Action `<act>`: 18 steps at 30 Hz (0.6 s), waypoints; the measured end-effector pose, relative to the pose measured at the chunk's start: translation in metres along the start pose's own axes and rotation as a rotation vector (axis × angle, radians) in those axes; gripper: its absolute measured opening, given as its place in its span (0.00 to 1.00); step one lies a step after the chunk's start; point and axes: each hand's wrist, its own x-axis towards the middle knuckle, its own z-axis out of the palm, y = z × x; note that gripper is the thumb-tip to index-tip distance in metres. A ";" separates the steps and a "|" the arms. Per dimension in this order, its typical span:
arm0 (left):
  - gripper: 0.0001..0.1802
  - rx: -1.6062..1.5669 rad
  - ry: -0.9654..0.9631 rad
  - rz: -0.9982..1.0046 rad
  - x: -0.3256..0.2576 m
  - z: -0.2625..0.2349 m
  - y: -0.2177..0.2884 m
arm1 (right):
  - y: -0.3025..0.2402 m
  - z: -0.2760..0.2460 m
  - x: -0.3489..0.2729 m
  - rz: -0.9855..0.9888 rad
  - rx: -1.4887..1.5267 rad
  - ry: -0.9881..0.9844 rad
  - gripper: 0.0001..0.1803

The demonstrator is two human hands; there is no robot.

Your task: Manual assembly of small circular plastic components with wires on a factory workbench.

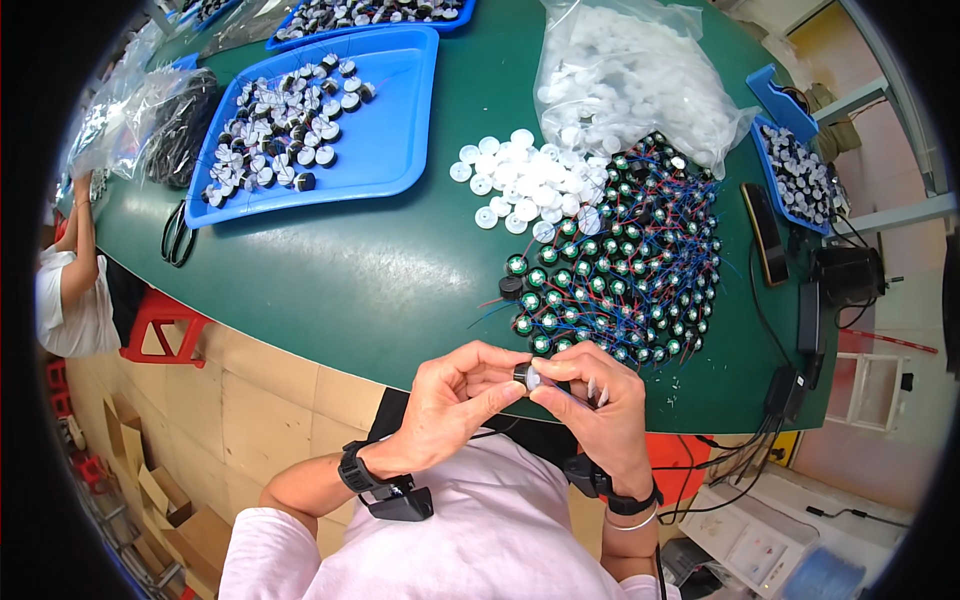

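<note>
Both hands meet over the table's near edge. My left hand (445, 395) pinches a small black round part (521, 374) between thumb and fingertips. On the part's right side sits a white plastic cap (533, 379), gripped by the thumb and finger of my right hand (612, 405). A few more white caps (597, 391) are tucked in the right hand's curled fingers. Just beyond the hands spreads a dense group of black round parts (620, 285) with green-and-white tops and red and blue wires. Loose white caps (530, 185) lie piled beside them.
A clear bag of white caps (630, 75) stands at the back. Blue trays (400, 150) of capped parts sit at left and far back, another blue tray (790, 205) at right. A phone (765, 235) and cables lie right. Another person's arm (82, 245) shows far left by a red stool (165, 325).
</note>
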 end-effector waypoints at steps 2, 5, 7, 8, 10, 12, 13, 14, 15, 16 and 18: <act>0.15 0.002 -0.012 0.007 0.001 -0.002 -0.002 | -0.005 -0.001 -0.001 -0.001 -0.016 -0.007 0.12; 0.14 0.002 -0.025 0.008 0.001 -0.001 -0.001 | -0.008 -0.002 0.001 -0.065 -0.062 -0.007 0.11; 0.14 0.007 -0.029 0.002 0.001 0.000 0.002 | -0.010 -0.002 0.002 -0.049 -0.075 -0.005 0.10; 0.14 0.012 -0.029 -0.001 0.001 0.000 0.003 | -0.011 -0.002 0.002 -0.041 -0.081 -0.004 0.10; 0.14 0.013 -0.030 -0.009 0.001 0.001 0.003 | -0.009 -0.002 0.002 -0.072 -0.098 0.008 0.09; 0.13 0.004 -0.032 -0.016 0.002 0.001 0.003 | -0.007 -0.002 0.003 -0.099 -0.101 0.012 0.08; 0.13 0.012 -0.036 -0.022 0.002 0.000 0.003 | -0.006 -0.002 0.004 -0.111 -0.097 0.009 0.07; 0.13 0.020 -0.040 -0.027 0.002 -0.001 0.002 | -0.005 -0.002 0.004 -0.123 -0.093 0.006 0.07; 0.13 0.027 -0.044 -0.032 0.002 -0.002 0.002 | -0.005 -0.002 0.005 -0.119 -0.099 -0.003 0.07; 0.13 0.024 -0.050 -0.043 0.003 -0.002 0.003 | -0.006 -0.003 0.005 -0.115 -0.104 -0.011 0.06; 0.13 0.016 -0.063 -0.065 0.004 -0.002 0.005 | -0.008 -0.005 0.005 -0.105 -0.119 -0.024 0.06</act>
